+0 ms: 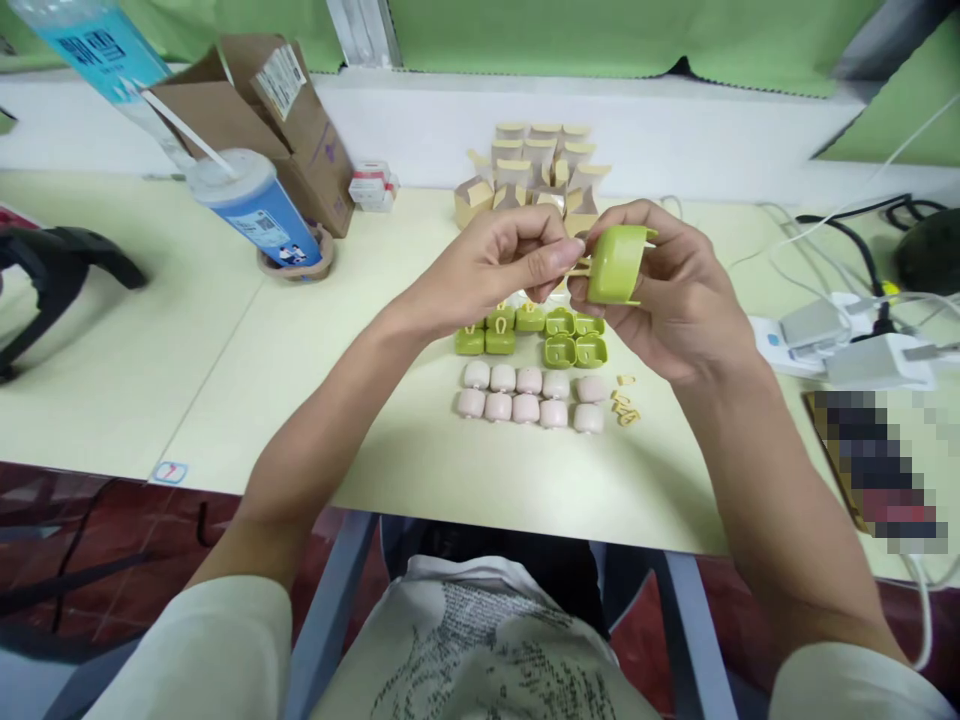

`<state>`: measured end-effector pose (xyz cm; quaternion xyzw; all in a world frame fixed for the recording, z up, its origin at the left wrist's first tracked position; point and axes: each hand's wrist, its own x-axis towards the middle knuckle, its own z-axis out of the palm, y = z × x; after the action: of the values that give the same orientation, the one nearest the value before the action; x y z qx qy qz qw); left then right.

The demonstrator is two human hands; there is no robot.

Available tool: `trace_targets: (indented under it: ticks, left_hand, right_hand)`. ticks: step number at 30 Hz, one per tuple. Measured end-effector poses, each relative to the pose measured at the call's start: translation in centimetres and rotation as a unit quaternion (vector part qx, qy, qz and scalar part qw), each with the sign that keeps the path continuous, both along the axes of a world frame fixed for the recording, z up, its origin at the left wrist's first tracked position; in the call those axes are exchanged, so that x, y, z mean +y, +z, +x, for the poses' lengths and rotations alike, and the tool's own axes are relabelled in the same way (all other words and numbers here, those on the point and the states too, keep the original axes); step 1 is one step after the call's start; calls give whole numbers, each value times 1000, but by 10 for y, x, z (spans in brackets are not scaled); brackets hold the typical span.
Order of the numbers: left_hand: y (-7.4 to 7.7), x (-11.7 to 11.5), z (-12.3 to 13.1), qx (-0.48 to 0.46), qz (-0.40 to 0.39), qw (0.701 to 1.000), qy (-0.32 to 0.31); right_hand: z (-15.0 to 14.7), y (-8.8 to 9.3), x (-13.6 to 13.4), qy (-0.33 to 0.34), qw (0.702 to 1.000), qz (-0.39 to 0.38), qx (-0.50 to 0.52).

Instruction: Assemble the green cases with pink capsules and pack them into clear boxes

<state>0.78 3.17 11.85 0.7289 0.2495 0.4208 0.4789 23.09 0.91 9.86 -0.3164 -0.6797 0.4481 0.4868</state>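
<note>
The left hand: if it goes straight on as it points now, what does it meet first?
Beyond the small yellow piece it seems to pinch, most likely the green shell in the right hand; depth there is unclear.

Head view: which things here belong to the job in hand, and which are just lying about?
Likely part of the job:
held green shell
other green shells
pale rounded pieces
loose yellow loops
perhaps small cartons

Apparently just lying about:
blue cup with straw
brown cardboard box
blue-labelled bottle
white power strip
</note>
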Motion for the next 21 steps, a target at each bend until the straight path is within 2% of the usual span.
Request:
trace_targets:
  ticks: [8,12,17,19,21]
  left_hand:
    - [8,-12,2,0,7,1000,-16]
    - [4,-7,2,1,29,1000,-12]
    - [-15,12,-4,59,120,989,55]
    - [-19,17,-8,115,149,978,92]
    - [-19,18,-11,206,161,957,126]
  right_hand:
    - [3,-6,3,2,1000,26,-11]
    - [4,-7,4,10,1000,17,-8]
    - [8,-10,8,-47,998,27,-16]
    - [11,-10,9,-63,997,29,-41]
    - [14,-8,7,-60,991,39,-113]
